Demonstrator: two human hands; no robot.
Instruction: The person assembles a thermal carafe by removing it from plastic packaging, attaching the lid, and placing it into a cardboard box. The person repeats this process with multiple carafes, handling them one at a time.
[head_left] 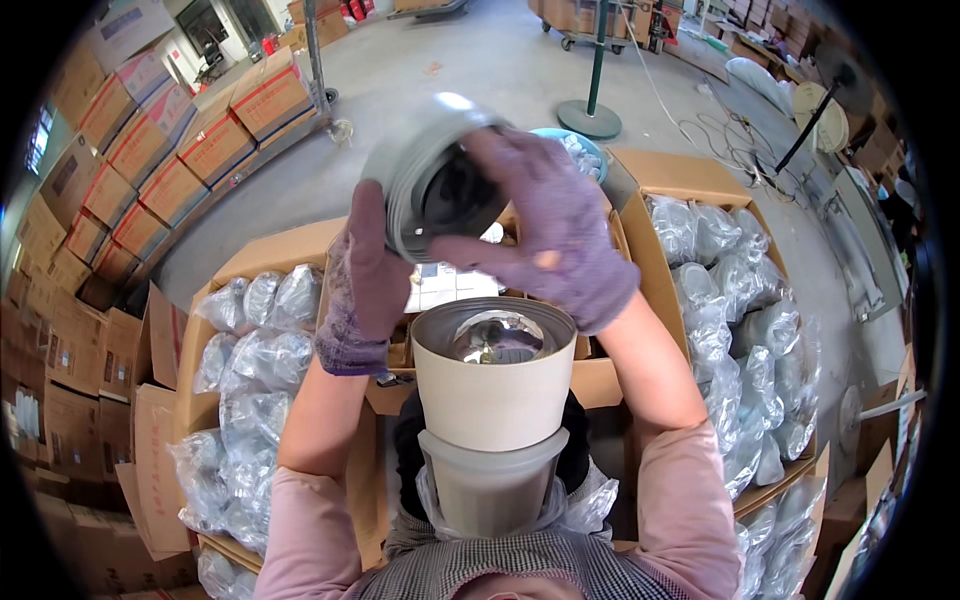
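Both my hands wear purple-grey work gloves. Between them they hold up a grey round lid-like part (412,190) with a ridged side and a dark hollow, tilted and partly blurred. My left hand (370,270) supports its left side with the fingers upright. My right hand (560,225) grips it from the right, thumb at the lower edge and fingers over the upper edge. Just below stands a cream round container (493,400) with a grey rim and a shiny metal inside. It rests on a grey tapered tub (492,485) with clear plastic film around it, at my lap.
Open cartons of plastic-wrapped parts stand on my left (262,370) and right (740,330). A carton with a white sheet (445,287) lies ahead. Beyond are a blue basin (575,150), a green pole base (589,119), stacked cartons (210,145) and cables on the floor.
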